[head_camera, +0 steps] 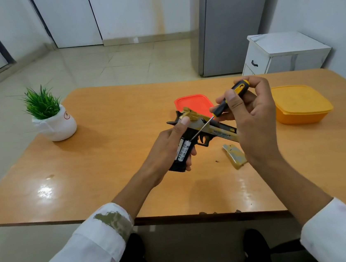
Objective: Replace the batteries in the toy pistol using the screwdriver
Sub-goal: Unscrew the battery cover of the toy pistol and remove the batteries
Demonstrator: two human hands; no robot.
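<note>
My left hand (169,144) grips the gold-and-black toy pistol (215,129) by its black handle, holding it above the table. The handle is uncovered and two batteries (183,150) show inside it. My right hand (250,113) holds the black-and-yellow screwdriver (229,100) by its handle, with the thin metal shaft slanting down-left so its tip rests at the top end of the batteries. The gold battery cover (234,156) lies loose on the table just under my right wrist. A tiny dark speck (216,161), maybe a screw, sits beside it.
An orange lid (192,102) lies behind the pistol. A yellow lidded container (300,103) stands to the right. A potted green plant (53,116) sits at the table's left corner. The wooden table (106,160) ends near my lap. A white cabinet (284,53) stands beyond.
</note>
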